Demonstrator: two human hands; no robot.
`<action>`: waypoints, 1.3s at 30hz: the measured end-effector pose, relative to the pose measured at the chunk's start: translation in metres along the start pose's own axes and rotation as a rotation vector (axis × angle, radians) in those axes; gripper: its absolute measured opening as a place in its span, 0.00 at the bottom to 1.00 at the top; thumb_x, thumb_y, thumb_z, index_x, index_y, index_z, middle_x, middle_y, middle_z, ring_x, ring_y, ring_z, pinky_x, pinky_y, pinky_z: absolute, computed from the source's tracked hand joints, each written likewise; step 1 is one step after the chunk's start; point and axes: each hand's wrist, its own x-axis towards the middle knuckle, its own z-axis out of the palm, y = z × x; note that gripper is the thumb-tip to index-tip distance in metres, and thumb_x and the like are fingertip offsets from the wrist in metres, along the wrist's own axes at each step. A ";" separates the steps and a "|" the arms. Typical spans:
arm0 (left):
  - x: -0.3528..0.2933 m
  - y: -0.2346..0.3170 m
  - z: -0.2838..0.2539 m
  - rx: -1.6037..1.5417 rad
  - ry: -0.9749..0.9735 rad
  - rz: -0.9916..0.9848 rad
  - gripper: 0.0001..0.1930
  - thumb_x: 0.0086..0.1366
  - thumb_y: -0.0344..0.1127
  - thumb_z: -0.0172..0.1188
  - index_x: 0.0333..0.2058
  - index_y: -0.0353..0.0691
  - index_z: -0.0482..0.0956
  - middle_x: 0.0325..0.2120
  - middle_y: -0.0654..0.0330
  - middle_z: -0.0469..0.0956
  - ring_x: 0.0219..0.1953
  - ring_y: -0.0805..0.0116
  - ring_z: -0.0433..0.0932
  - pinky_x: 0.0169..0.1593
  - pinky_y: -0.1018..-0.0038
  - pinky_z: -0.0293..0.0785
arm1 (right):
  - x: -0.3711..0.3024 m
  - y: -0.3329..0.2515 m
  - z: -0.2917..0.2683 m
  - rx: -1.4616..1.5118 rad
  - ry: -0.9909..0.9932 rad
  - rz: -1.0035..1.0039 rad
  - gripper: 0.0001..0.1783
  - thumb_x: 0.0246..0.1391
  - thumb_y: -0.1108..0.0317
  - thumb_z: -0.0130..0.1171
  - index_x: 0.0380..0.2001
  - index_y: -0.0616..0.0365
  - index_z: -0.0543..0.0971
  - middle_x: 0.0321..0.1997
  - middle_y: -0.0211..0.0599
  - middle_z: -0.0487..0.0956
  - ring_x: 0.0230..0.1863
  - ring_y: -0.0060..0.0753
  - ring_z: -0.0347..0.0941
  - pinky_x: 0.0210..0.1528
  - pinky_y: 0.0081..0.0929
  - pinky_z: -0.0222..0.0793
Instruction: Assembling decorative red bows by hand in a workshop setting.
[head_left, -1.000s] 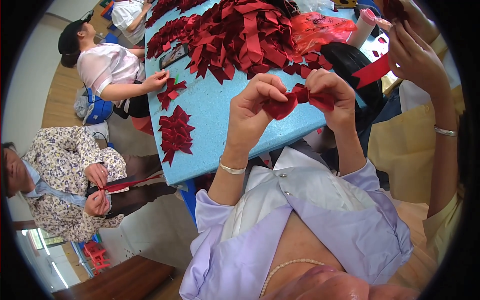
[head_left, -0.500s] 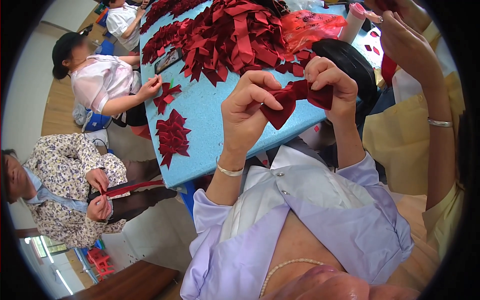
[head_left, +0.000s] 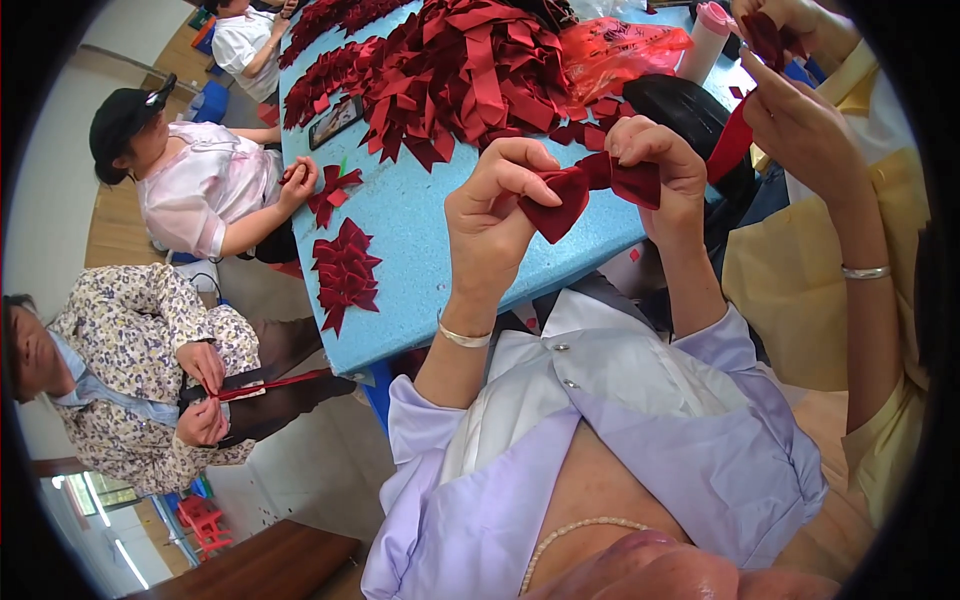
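Note:
Between my two hands a dark red velvet bow (head_left: pixel 560 205) is held up above the near edge of the blue table (head_left: pixel 415 225). The fingers of my left hand (head_left: pixel 495 205) are closed on its left loop. My right hand (head_left: pixel 660 175) pinches the right loop, thumb and fingertips together. The bow's narrow middle spans the gap between the hands. To the left on the table lies a small stack of red bows (head_left: pixel 345 272), with a single bow (head_left: pixel 332 195) just beyond it.
A big heap of red bows (head_left: pixel 470 80) covers the table's far part, beside a red plastic bag (head_left: pixel 620 55), a pink bottle (head_left: pixel 706 40) and a black bag (head_left: pixel 685 115). A phone (head_left: pixel 336 122) lies left. Co-workers sit left; another's hands (head_left: pixel 800 125) work red ribbon at right.
My hands stay on the bow, which has tilted and shifted slightly. At right, the co-worker's hands have lowered, with red ribbon now hanging. The capped co-worker at left has drawn a hand back.

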 end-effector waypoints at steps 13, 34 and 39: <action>0.003 -0.011 0.007 -0.006 0.021 -0.007 0.13 0.52 0.08 0.50 0.29 0.33 0.78 0.42 0.54 0.74 0.44 0.69 0.75 0.52 0.74 0.72 | -0.010 0.003 -0.002 0.158 0.144 0.095 0.14 0.45 0.80 0.66 0.34 0.60 0.73 0.36 0.35 0.73 0.41 0.31 0.68 0.49 0.29 0.65; 0.006 -0.010 0.015 -0.061 0.046 -0.044 0.12 0.52 0.09 0.56 0.30 0.33 0.77 0.40 0.60 0.73 0.42 0.74 0.73 0.48 0.78 0.71 | -0.010 0.004 -0.005 0.156 0.137 0.091 0.13 0.48 0.77 0.67 0.36 0.60 0.74 0.38 0.36 0.72 0.40 0.28 0.68 0.31 0.18 0.71; 0.006 -0.009 0.015 -0.035 0.035 -0.030 0.12 0.52 0.09 0.57 0.30 0.33 0.76 0.40 0.60 0.73 0.42 0.74 0.73 0.48 0.78 0.71 | -0.010 0.002 -0.004 0.145 0.143 0.096 0.13 0.48 0.78 0.66 0.36 0.60 0.74 0.38 0.36 0.71 0.40 0.28 0.68 0.31 0.18 0.71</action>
